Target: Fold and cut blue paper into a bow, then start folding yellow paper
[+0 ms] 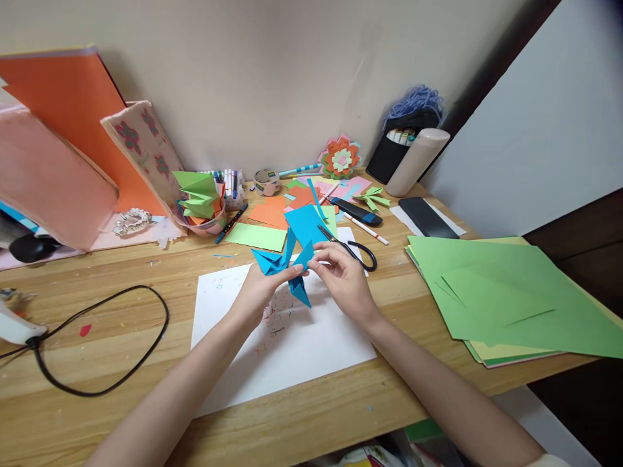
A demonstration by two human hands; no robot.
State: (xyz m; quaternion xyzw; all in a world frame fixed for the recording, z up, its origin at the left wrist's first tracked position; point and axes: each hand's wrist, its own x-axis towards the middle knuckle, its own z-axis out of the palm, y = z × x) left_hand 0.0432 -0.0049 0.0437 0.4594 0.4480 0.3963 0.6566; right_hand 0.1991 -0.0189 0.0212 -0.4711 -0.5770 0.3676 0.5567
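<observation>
A folded blue paper figure (285,263) with pointed flaps is held above a white sheet (302,344) on the wooden desk (121,370). My left hand (260,292) grips it from below and the left, fingers closed on its body. My right hand (341,275) pinches the figure's right tip between thumb and fingers. Black-handled scissors (353,250) lie just behind my right hand, beside a flat blue sheet (305,224).
A stack of green sheets (506,298) covers the right side. Orange and green paper scraps (267,217), markers (228,181), a tape roll (267,181), a paper flower (341,157) and a black phone (428,217) lie at the back. A black cable (97,344) loops at left.
</observation>
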